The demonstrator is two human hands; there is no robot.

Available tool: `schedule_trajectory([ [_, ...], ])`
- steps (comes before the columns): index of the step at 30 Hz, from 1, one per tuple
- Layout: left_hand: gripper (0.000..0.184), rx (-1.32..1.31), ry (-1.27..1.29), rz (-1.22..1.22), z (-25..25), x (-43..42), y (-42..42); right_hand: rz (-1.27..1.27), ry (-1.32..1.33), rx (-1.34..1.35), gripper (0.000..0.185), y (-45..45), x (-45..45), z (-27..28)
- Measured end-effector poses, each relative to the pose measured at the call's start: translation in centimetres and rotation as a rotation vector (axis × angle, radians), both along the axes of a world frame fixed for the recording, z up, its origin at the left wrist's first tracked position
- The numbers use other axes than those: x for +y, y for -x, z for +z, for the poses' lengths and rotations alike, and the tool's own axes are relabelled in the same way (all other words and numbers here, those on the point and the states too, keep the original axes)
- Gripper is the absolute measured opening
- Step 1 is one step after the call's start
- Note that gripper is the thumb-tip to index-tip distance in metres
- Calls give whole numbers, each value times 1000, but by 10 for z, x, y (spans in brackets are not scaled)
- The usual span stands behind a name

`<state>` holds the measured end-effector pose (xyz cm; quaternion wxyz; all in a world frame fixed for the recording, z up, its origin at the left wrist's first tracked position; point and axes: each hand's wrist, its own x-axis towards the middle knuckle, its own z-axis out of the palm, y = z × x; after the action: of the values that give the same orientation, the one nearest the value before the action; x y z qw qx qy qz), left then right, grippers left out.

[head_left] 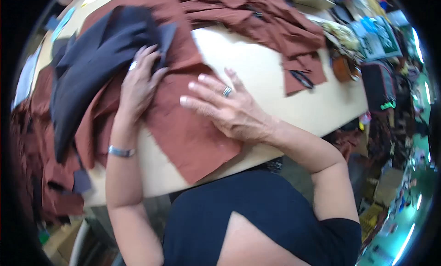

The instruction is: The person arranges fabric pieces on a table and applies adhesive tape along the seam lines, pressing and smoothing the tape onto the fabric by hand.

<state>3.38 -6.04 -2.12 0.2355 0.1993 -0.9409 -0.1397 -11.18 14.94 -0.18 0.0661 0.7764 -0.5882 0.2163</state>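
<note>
A flat rust-brown cloth piece [193,142] lies on the table, its pointed corner towards me. My right hand [229,105] is spread over it, palm down, fingers apart, a ring on one finger. Whether the palm presses on the cloth I cannot tell. My left hand [140,84] has its fingers bent over the right edge of a dark navy cloth [98,63], the thumb set apart from them. That dark cloth bulges up in a loose fold to the left, with brown fabric showing beneath it.
The pale tabletop [257,105] shows between brown pieces. A heap of brown cloth [257,22] lies at the back, with black-handled scissors [301,80] near its right end. A brown tape roll [343,69], a black bag [377,84] and plastic packets stand at the right edge. More brown cloth hangs at the left.
</note>
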Motion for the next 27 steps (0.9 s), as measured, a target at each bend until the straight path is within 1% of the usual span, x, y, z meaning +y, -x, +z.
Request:
schedule_trajectory([
  [2, 33, -15, -13, 14, 3, 3, 1, -178, 143, 77, 56, 42, 19, 25],
  [3, 33, -19, -16, 15, 3, 3, 1, -358, 224, -31, 53, 64, 32, 38],
  [4, 33, -30, -17, 18, 3, 3, 1, -371, 289, -67, 53, 97, 47, 53],
  [5, 33, -42, -25, 28, 3, 3, 1, -543, 326, -47, 54, 119, 67, 61],
  [6, 33, -46, -14, 26, 2, 2, 0, -738, 297, 31, 51, 137, 91, 73],
  [7, 33, -55, -10, 31, 3, 3, 1, -824, 300, 113, 51, 161, 112, 79],
  [8, 34, -64, -4, 39, 5, 5, 0, -968, 212, 132, 56, 181, 133, 80],
  [9, 34, -72, -6, 39, 6, 5, 0, -1078, 36, 115, 56, 195, 150, 83],
  [12, 35, -91, -24, 27, 8, 6, -1, -1111, -274, 239, 55, 228, 177, 71],
  [13, 35, -92, -37, 11, 10, 6, -2, -1184, -388, 152, 60, 233, 176, 70],
  [17, 43, -123, -146, -72, 17, -2, -10, -1264, -592, 235, 71, 252, 173, 61],
  [20, 48, -132, -215, -102, 18, -4, -13, -1292, -654, 219, 66, 259, 168, 57],
  [22, 47, -145, -230, -109, 18, -5, -15, -1247, -637, 117, 62, 257, 168, 66],
  [23, 47, -157, -198, -95, 19, -4, -15, -1223, -629, 69, 61, 257, 169, 69],
  [26, 47, -158, -106, -49, 21, 3, -14, -1032, -323, 27, 47, 271, 196, 68],
  [27, 46, -138, -75, -29, 20, 5, -14, -1051, -229, 69, 43, 262, 201, 67],
])
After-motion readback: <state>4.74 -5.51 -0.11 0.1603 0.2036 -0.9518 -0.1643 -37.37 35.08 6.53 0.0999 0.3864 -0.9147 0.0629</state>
